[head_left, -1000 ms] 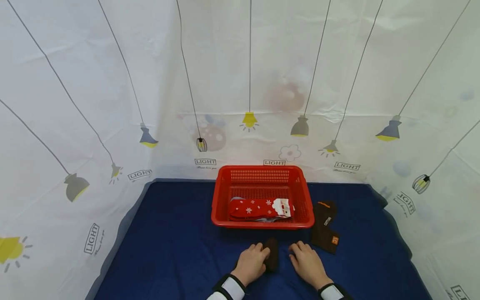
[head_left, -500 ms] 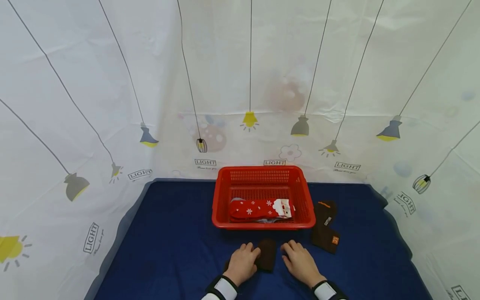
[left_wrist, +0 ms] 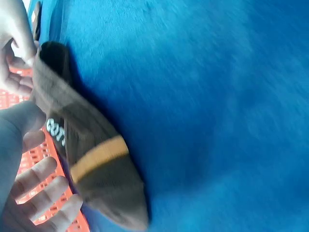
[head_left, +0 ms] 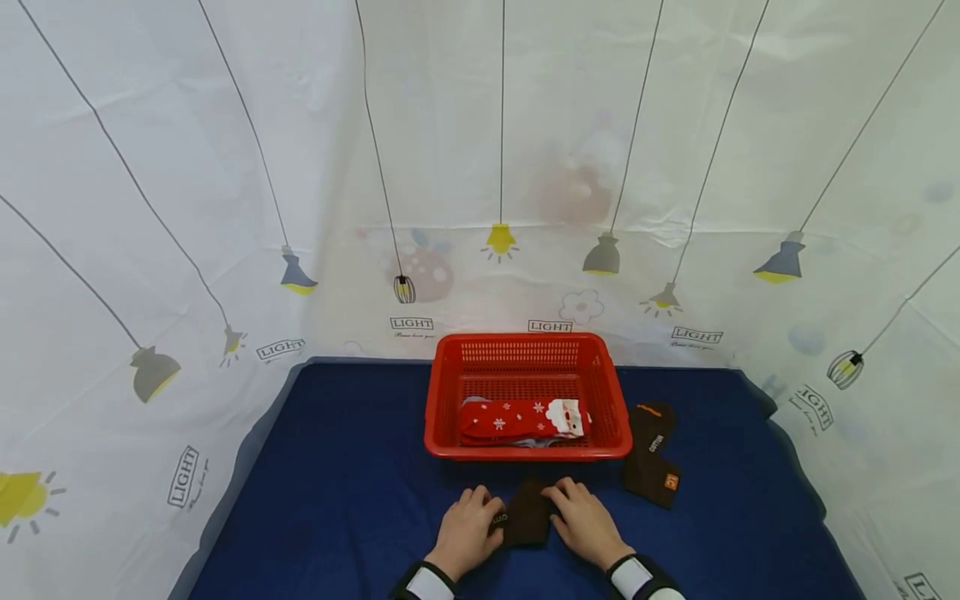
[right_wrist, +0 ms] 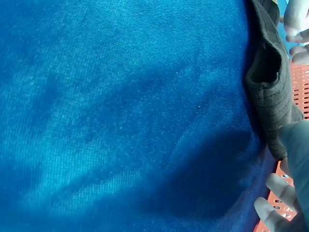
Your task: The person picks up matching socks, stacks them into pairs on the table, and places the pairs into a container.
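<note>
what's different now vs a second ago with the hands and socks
The left hand, at the near brown sock, moved left. The right hand also moved left and now touches that sock; whether it grips it is unclear. More of the sock shows between them, lettering now visible. The red basket, red snowflake sock inside and orange-patched brown sock stayed put.

Brown sock (left_wrist: 91, 128), orange band (left_wrist: 99, 157), white lettering (left_wrist: 55, 129), opening gaping
</note>
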Tool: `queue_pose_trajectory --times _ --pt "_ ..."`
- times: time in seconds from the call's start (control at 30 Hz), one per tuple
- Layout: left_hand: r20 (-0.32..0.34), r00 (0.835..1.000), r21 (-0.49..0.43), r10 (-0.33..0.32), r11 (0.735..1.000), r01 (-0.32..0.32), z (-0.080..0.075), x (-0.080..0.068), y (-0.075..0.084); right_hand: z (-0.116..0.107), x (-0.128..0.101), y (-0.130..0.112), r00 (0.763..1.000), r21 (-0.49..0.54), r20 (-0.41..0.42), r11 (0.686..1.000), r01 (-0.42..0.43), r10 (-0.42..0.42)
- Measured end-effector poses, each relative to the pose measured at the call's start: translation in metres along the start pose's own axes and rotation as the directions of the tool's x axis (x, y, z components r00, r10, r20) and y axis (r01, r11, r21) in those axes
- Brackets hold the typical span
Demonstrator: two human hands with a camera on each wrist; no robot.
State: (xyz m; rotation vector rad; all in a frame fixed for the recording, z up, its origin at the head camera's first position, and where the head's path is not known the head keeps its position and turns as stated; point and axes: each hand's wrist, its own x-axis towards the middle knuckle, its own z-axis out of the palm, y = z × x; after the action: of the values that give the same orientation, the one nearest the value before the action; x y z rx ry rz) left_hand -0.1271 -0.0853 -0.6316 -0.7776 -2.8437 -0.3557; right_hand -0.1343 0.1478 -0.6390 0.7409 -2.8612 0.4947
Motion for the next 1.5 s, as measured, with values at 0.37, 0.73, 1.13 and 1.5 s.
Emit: queue_pose_trajectory --times 0.37,0.73,1.13,1.5 --pt "0.043 0.992 0.031 -0.115 0.993 0.114 -0.011 -0.023 -0.019 0.009 0.005 -0.003 1.0 -0.02 0.018 1.0 0.012 -0.012" --pt "0.048 0.986 -0.004 -0.157 0.988 0.157 -0.006 -0.035 -0.018 0.013 0.006 -0.009 1.0 -0.042 0.01 0.999 0.011 -0.011" --pt "-0.002 0.986 0.007 -0.166 0.986 0.166 0.004 -0.035 -0.014 0.018 0.01 -0.015 0.999 -0.069 -0.028 0.997 0.015 -0.017" --pt "-0.021 0.986 -0.013 -0.165 0.986 0.165 0.003 -0.031 -0.02 0.014 0.006 -0.011 0.996 -0.092 -0.072 0.995 0.038 -0.045"
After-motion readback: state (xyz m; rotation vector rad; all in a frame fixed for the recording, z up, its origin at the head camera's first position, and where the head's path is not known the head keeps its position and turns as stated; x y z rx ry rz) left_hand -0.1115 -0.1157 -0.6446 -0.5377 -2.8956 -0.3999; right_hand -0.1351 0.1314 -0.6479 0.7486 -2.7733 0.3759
